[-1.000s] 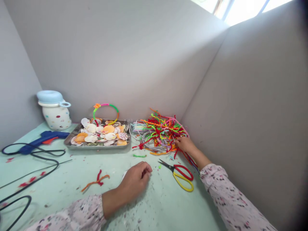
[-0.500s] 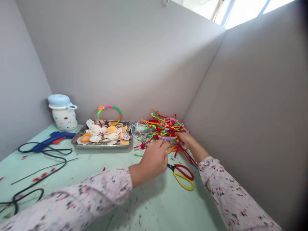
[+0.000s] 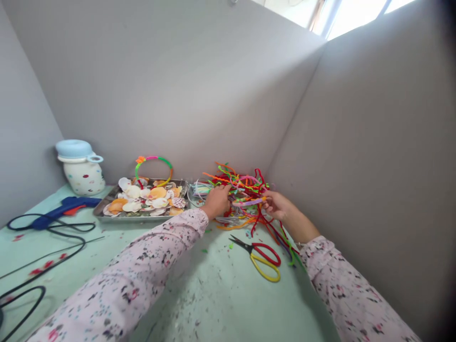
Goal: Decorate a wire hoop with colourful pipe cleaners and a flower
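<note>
A tangled heap of bright pipe cleaners point(image 3: 245, 183) lies at the back right of the table. My left hand point(image 3: 217, 202) reaches into its left side, fingers curled and pressed together; what is between them is hidden. My right hand point(image 3: 280, 206) pinches the orange end of a thin curved band point(image 3: 251, 202), wrapped in lilac, pink and orange, in front of the heap. In front of both hands, scissors point(image 3: 261, 256) with one red and one yellow handle lie with their blades slightly apart.
A metal tray point(image 3: 133, 219) of seashells point(image 3: 156, 194) stands left of the heap, a colourful wrapped hoop point(image 3: 160, 159) upright at its back. Further left are a blue glue gun point(image 3: 59, 212), its black cable point(image 3: 80, 244) and a white bottle point(image 3: 83, 175). Grey partitions point(image 3: 178, 95) enclose the table.
My left hand has moved forward and left, away from the scissors and into the heap. The wrapped band in my right hand now shows more clearly. The view has shifted slightly right.
</note>
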Tool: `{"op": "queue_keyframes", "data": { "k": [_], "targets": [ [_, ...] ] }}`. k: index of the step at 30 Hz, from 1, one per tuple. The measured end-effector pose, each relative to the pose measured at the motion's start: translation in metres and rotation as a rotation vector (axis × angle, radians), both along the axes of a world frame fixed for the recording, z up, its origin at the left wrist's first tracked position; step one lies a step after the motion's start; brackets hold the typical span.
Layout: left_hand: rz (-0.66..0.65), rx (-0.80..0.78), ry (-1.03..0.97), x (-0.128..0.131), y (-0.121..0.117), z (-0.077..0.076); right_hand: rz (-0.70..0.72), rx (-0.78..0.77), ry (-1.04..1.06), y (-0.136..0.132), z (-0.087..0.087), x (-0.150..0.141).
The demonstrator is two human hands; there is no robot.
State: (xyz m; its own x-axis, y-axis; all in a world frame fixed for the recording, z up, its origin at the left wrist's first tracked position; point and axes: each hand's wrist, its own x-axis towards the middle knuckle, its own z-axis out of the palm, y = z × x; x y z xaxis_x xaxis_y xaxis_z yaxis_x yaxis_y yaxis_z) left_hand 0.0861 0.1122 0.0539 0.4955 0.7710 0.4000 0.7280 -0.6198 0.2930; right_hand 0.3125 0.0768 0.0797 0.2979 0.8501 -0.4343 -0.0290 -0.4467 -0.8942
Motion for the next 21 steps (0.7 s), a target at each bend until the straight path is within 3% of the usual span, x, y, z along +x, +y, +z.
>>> {"op": "queue_keyframes", "data": {
  "k": [15,21],
  "targets": [
    [0.007,-0.048,0.029,0.001,0.003,0.001,0.068,0.122,-0.103,-0.028,0.016,0.019],
    [0.008,-0.031,0.035,0.006,-0.008,0.001,0.001,0.034,-0.258,-0.025,-0.004,0.016]
  ]
}}
